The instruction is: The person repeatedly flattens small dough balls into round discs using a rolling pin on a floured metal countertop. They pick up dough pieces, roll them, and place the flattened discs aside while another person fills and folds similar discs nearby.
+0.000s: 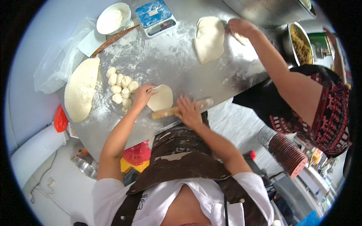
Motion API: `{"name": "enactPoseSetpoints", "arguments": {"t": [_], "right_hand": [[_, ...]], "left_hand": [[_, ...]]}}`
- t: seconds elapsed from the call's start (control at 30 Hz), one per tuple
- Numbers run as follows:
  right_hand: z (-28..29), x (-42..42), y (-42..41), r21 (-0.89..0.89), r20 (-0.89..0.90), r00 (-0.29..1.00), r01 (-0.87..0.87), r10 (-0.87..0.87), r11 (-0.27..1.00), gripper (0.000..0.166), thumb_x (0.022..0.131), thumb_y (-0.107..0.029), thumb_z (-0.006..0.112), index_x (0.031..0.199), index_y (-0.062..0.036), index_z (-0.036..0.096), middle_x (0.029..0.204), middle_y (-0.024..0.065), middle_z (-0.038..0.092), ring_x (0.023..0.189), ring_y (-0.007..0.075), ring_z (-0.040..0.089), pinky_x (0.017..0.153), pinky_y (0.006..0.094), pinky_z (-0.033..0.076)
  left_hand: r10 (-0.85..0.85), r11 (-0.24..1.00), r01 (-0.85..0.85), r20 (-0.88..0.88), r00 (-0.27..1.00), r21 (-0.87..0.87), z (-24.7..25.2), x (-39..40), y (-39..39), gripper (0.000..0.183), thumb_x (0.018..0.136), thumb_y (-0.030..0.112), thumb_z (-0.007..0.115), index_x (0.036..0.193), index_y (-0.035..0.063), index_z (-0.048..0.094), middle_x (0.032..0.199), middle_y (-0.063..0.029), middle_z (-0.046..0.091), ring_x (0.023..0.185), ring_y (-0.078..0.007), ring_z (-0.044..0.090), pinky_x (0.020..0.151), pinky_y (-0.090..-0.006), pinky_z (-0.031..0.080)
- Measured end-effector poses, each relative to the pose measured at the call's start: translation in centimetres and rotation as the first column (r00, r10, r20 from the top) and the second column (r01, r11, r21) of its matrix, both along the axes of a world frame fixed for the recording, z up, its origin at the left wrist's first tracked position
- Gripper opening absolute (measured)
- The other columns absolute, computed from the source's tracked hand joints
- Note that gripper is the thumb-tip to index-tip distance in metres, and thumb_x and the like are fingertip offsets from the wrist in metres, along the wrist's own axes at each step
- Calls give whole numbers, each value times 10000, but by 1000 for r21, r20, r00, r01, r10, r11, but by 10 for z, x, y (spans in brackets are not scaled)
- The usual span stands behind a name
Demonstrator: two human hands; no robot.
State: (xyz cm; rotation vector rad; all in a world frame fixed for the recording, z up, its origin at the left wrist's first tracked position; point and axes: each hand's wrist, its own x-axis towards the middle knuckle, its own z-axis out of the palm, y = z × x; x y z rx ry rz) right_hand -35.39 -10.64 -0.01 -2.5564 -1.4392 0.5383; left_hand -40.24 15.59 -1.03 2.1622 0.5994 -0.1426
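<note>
My left hand (144, 95) grips the upper left edge of a thin round dough sheet (160, 98) on the floured metal table. A wooden rolling pin (165, 113) lies along the sheet's lower edge. Over the pin's middle rests my right hand (189, 110), slightly blurred, fingers spread; how firmly it grips cannot be told. Several small dough balls (116, 89) sit in a cluster just left of my left hand. Farther left is a large slab of dough (80, 90).
A white bowl of flour (114, 18), a kitchen scale (155, 17) and a knife (114, 41) lie at the back. A co-worker's hand (241, 27) is beside a long dough piece (209, 39). A steel bowl of filling (301, 45) stands far right.
</note>
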Motion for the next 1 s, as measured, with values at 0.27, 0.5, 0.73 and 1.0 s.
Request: {"name": "enactPoseSetpoints", "arguments": {"t": [0.27,0.5,0.73,1.0], "right_hand": [[4,3,-35,219,-69,992,123,-110,968,433,778,-147,666,1183,-93,524,1260,99,499,1204,270,455,1035,479,310],[-3,43,-52,209,19,966,250,-259,945,494,756,-133,686,1212,-78,505,1266,96,506,1206,282,449,1041,475,284],[-2,65,-58,197,-1,962,269,-274,943,525,726,-135,707,1206,-108,494,1277,78,500,1209,265,450,1033,470,289],[13,66,-52,157,-22,963,268,-268,951,542,723,-151,724,1207,-99,486,1315,81,459,1225,269,427,1038,457,298]], "left_hand": [[-61,991,54,-57,996,-120,19,93,-46,326,871,313,628,1023,26,656,952,-158,670,841,-283,630,768,-401,482],[334,854,-466,444,831,230,28,97,33,266,800,178,676,1043,77,646,1080,-142,618,1040,-322,559,916,-402,425],[136,937,-218,290,947,274,36,95,36,371,832,103,641,1196,73,575,1126,-143,555,1062,-302,546,890,-386,451],[-254,915,157,229,940,373,2,234,-27,498,761,158,686,1241,150,553,1154,-90,547,1075,-281,542,932,-383,450]]}}
